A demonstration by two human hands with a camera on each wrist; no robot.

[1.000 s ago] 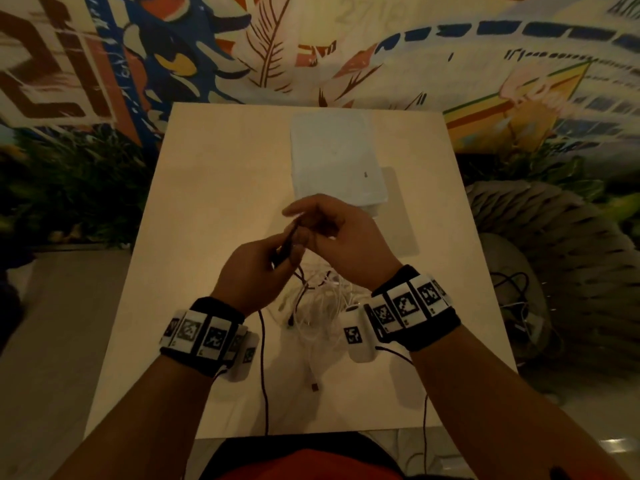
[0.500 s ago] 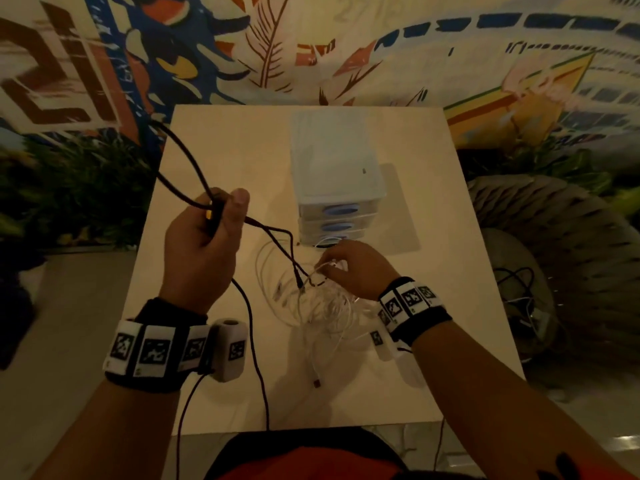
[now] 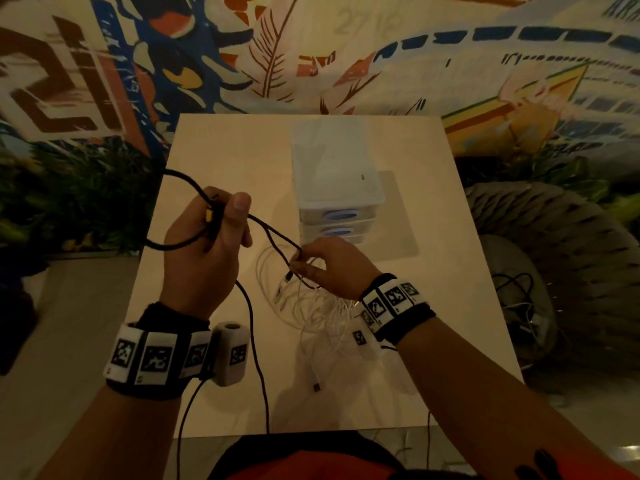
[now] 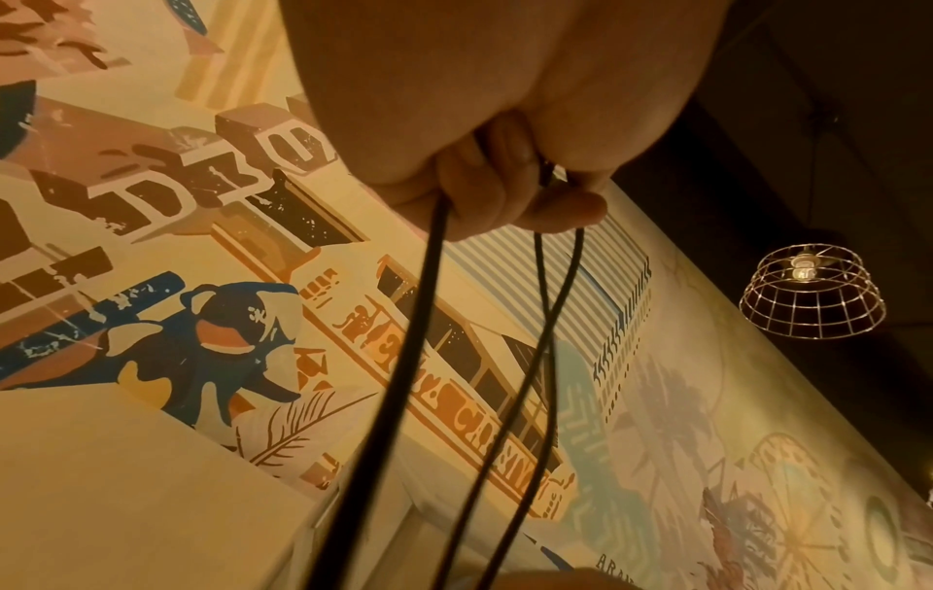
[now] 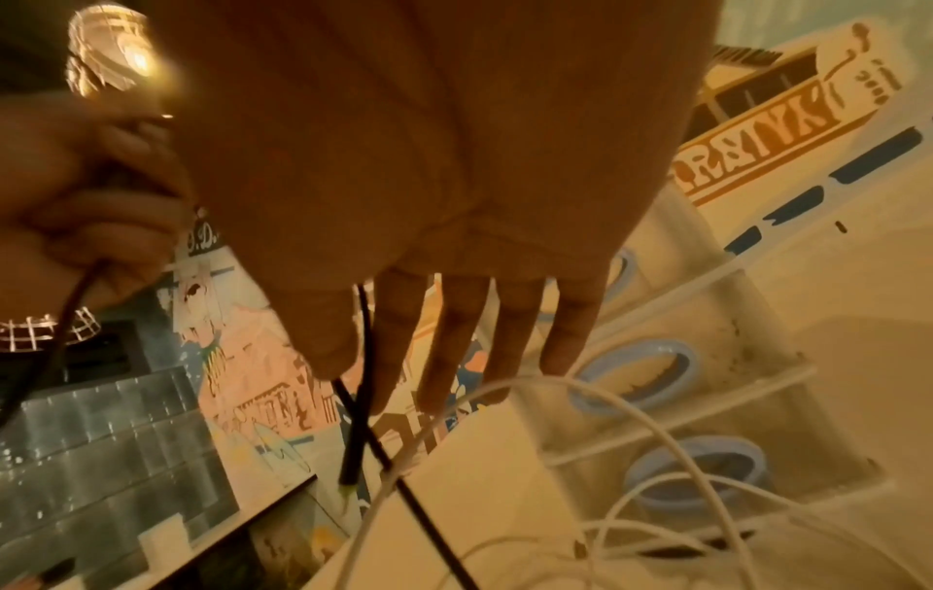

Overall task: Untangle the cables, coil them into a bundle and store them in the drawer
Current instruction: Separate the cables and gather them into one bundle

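Observation:
My left hand (image 3: 211, 233) is raised over the table's left side and grips loops of a black cable (image 3: 273, 233) in its curled fingers (image 4: 485, 191). Two black strands run down to my right hand (image 3: 325, 265), which pinches the black cable (image 5: 366, 351) between thumb and forefinger, its plug end hanging just below. Under that hand lies a tangle of white cable (image 3: 311, 306) on the table, with one plug end (image 3: 317, 388) trailing toward me. A white three-drawer unit (image 3: 336, 174) with blue handles (image 5: 639, 377) stands just behind, drawers closed.
The pale square table (image 3: 221, 150) has edges close on both sides. A woven basket chair (image 3: 561, 258) holding more cables stands to the right. A painted mural wall rises behind the table. A thin black lead (image 3: 256, 358) hangs off the front edge.
My hands were together over the tangle a second ago. The left hand has lifted up and left with the black cable; the right dropped to the white tangle and now pinches the black strand.

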